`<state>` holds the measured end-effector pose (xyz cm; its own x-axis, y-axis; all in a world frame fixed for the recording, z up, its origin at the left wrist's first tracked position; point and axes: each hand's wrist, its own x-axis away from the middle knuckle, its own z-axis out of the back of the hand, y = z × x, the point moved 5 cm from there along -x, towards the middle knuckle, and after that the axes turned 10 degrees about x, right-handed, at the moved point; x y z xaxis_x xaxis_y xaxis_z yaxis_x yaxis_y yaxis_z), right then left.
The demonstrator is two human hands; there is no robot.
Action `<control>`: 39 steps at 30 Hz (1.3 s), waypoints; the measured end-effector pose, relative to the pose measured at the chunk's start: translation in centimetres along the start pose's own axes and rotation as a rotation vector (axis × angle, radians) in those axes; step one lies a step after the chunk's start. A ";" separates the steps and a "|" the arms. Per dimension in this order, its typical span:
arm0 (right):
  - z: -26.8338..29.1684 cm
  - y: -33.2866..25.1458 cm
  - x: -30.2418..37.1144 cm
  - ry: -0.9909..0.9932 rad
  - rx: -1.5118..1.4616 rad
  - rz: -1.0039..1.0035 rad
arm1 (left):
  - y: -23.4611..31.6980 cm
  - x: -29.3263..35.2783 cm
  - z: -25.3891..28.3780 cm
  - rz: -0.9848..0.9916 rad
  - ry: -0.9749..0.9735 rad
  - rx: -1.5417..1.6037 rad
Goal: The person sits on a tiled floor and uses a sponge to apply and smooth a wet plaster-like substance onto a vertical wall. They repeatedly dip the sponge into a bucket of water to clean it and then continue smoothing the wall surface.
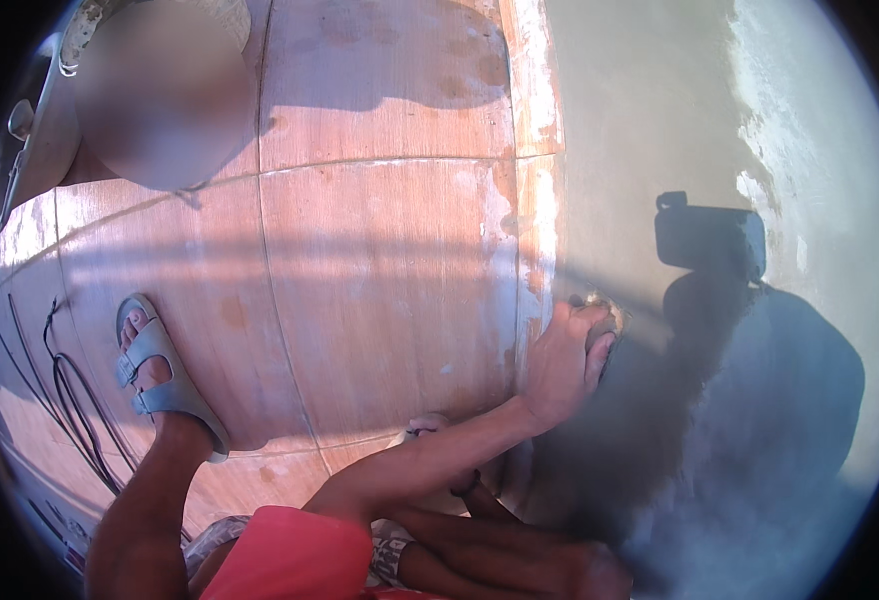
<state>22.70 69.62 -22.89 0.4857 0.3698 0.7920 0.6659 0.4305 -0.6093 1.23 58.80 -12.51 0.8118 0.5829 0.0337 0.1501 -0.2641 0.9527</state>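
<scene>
One hand (pixel 565 360) presses a sponge (pixel 603 335) against the wet cement wall (pixel 650 150), fingers curled tight over it, tiled floor (pixel 380 280) just beside.

I see matt, wet-looking grey plaster (pixel 650 150), smooth under the hand (pixel 560 360), rough and whitish at its far edge. Beside it, glossy reddish tiles (pixel 380 270) carry chalky smears; the grey sandal (pixel 165 385) looks rubbery.

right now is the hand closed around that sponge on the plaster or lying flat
Closed: the right hand has fingers curled over the sponge, pressing it against the grey plaster.
</scene>
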 end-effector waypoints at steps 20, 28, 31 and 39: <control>-0.4 0.3 -0.7 -0.003 0.045 0.017 | 1.0 0.8 0.4 0.095 -0.060 0.039; -0.6 -0.4 -0.3 -0.004 0.018 -0.014 | -3.6 -2.0 1.5 0.254 0.154 0.056; -0.5 -0.1 -0.4 -0.001 0.048 -0.005 | -0.6 -2.7 0.7 0.102 0.080 0.059; -0.9 -1.6 -0.2 0.004 -0.058 -0.094 | -1.4 5.3 0.4 0.250 -0.010 0.054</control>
<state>22.01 68.14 -22.03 0.4215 0.3270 0.8458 0.7402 0.4148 -0.5292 5.51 61.95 -13.78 0.8328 0.4870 0.2632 -0.0264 -0.4399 0.8976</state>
